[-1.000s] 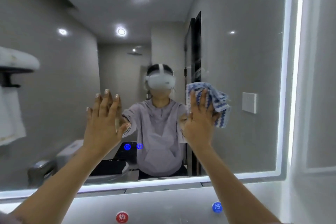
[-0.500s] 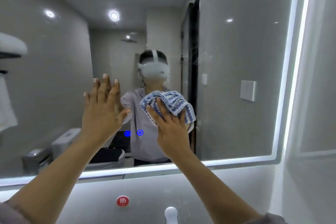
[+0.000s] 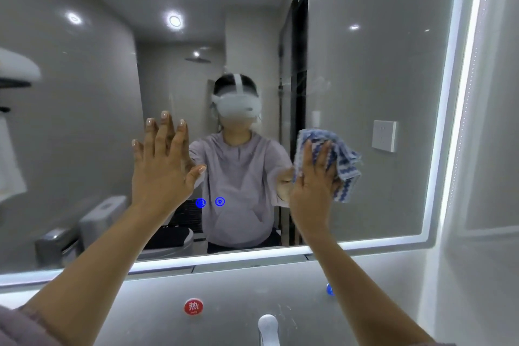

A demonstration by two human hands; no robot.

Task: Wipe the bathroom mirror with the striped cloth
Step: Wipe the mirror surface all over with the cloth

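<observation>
A large lit-edged bathroom mirror point(image 3: 379, 70) fills the view. My right hand point(image 3: 313, 185) presses a blue-and-white striped cloth point(image 3: 344, 160) flat against the glass, right of centre, with straight fingers spread over it. The cloth bunches out past my fingers to the right. My left hand point(image 3: 163, 166) lies flat on the mirror left of centre, fingers straight and spread, holding nothing.
Below the mirror is a grey wall panel with a red hot-water button point(image 3: 193, 306) and a blue one point(image 3: 330, 289) partly behind my right forearm. A white tap point(image 3: 268, 329) rises at the bottom edge. A white wall point(image 3: 491, 177) stands close on the right.
My right hand has swept the cloth to the right across the glass, after moving left half a second before. My left hand stays flat on the mirror.
</observation>
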